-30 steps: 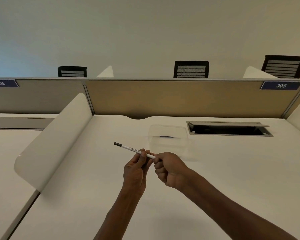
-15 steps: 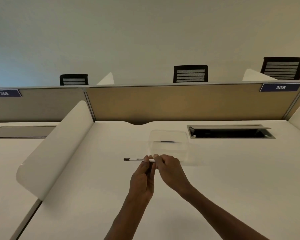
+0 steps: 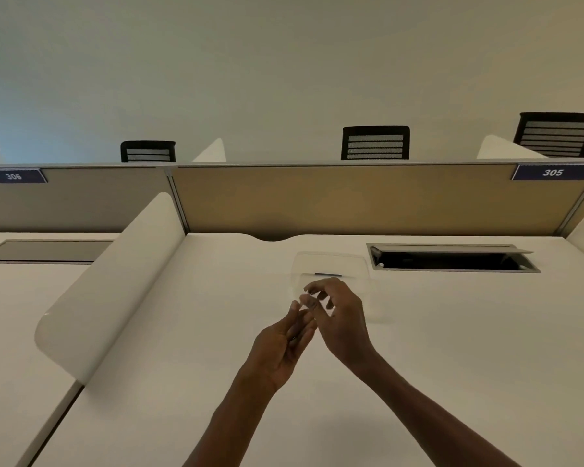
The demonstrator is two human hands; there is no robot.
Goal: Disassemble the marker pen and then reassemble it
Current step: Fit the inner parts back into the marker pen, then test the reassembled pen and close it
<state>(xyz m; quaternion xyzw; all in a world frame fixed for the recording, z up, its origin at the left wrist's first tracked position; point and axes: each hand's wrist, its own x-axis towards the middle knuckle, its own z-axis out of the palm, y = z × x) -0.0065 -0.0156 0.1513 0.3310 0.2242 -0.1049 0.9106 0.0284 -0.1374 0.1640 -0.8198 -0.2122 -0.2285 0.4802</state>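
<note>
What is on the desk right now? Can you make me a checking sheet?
Surface: white desk, bare.
Job's things: marker pen not clearly seen; small dark piece inside the clear box.
Clutter: nothing seen.
Grips: left hand with fingers stretched out, blurred, contents unclear; right hand spread open, in front of the box.
Cables: nothing seen; cable hatch open.
Surroundings: white divider, tan partition, black chairs, label 305.
</note>
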